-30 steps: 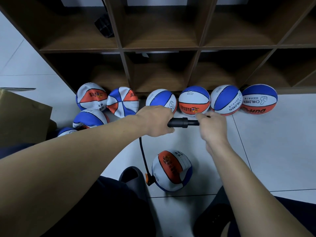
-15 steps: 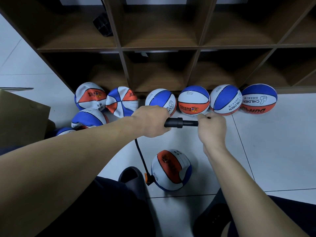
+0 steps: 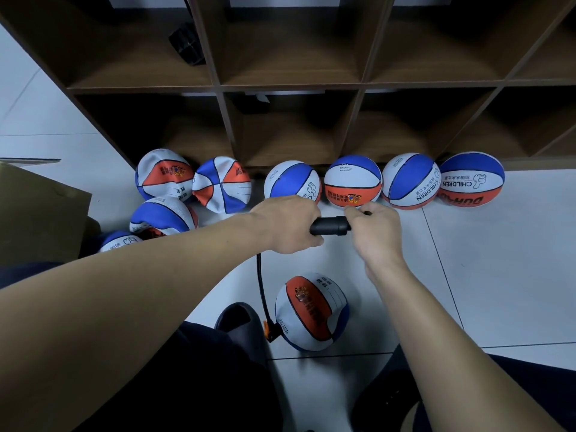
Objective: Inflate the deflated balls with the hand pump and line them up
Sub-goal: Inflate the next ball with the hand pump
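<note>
black hand pump [image 3: 329, 226] being gripped by left hand [image 3: 286, 224] and right hand [image 3: 374, 232], its hose [image 3: 261, 288] feeding the floor ball [image 3: 311, 311].

Wooden cubby shelf [image 3: 360, 85], cardboard box [image 3: 37, 213], dark slipper [image 3: 243, 325], tiled floor [image 3: 498, 275]

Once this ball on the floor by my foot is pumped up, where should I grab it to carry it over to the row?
Probably take the ball from above and from its right side, palm spread over the orange and white panels. The hose plugs into its lower left with an orange fitting, and a dark slipper sits close on that side, so the left is crowded. It looks too wide to pinch.
</note>
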`<state>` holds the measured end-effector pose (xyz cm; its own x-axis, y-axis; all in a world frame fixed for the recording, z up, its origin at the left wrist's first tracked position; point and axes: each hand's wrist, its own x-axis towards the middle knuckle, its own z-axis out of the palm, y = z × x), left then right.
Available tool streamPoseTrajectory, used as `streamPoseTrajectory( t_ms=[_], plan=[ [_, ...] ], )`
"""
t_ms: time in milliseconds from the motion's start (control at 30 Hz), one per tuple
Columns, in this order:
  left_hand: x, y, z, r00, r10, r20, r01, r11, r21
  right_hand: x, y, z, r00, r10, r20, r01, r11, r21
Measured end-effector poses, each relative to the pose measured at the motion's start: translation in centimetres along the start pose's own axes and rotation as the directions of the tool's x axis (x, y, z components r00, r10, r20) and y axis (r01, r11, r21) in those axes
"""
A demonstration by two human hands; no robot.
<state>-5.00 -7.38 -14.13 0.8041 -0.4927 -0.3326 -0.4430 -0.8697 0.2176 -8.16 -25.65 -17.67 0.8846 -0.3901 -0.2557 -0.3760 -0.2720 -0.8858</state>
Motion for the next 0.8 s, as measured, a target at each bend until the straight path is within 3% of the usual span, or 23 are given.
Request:
streamPoseTrajectory(
  t_ms=[200,400,800],
  plan=[
    [0.1,-2.7,-0.6,0.998,-0.065,0.006,0.064,0.996,0.068,2.9,0.7,-5.1,0.992,0.057,-0.115,-0.049,0.996,0.073],
    [-0.1,-2.2,0.2,0.997,-0.058,-0.049,0.062,0.994,0.09,2.0,0.7,-3.9,0.983,0.004,-0.184,-0.001,1.0,0.016],
    [-0.3,-0.7,0.6,0.999,-0.035,-0.024,0.037,0.997,0.071,-0.9,0.1,1.1,0.998,-0.032,-0.062,0.029,0.998,-0.053]
  ],
)
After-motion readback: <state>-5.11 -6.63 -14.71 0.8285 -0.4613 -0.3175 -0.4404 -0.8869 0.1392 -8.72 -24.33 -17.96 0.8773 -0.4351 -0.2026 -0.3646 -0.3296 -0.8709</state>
